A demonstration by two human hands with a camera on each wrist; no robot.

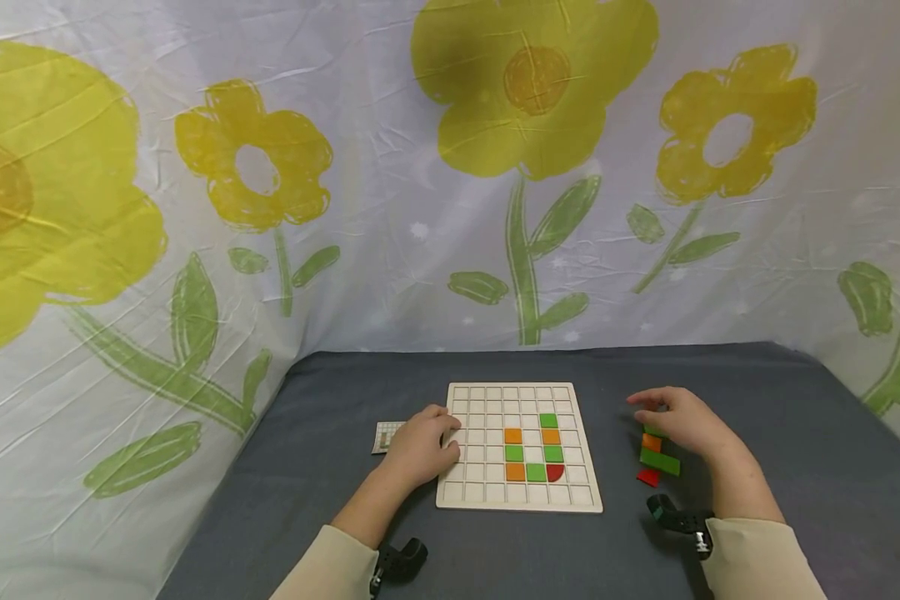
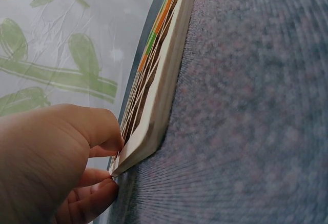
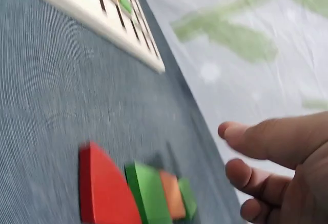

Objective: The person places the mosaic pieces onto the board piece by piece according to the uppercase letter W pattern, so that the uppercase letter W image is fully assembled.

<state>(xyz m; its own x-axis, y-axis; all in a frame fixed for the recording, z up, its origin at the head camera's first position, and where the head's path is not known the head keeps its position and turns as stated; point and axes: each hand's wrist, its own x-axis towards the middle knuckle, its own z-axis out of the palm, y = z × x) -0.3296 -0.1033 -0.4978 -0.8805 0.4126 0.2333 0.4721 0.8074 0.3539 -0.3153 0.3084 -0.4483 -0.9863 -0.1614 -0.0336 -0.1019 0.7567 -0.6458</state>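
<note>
A pale wooden grid board (image 1: pixel 487 495) lies flat on the table with several green and orange square blocks and one red rounded block (image 1: pixel 555 473) in its cells. My left hand (image 1: pixel 422 447) holds the board's left edge, thumb and fingertips at the rim in the left wrist view. My right hand (image 1: pixel 686 418) hovers over loose blocks to the right, with thumb and fingers apart and nothing between them. Below it are a long green block (image 1: pixel 660 462), an orange block (image 1: pixel 652 443), a partly hidden green block (image 1: pixel 654 431) and a red block (image 3: pixel 105 190).
A small card (image 1: pixel 387 435) with a printed grid lies left of the board, partly covered by my left hand. Dark grey cloth (image 1: pixel 525 554) covers the table. A white curtain (image 1: pixel 390 275) with yellow flowers hangs behind. Each wrist wears a black camera mount (image 1: pixel 403 560).
</note>
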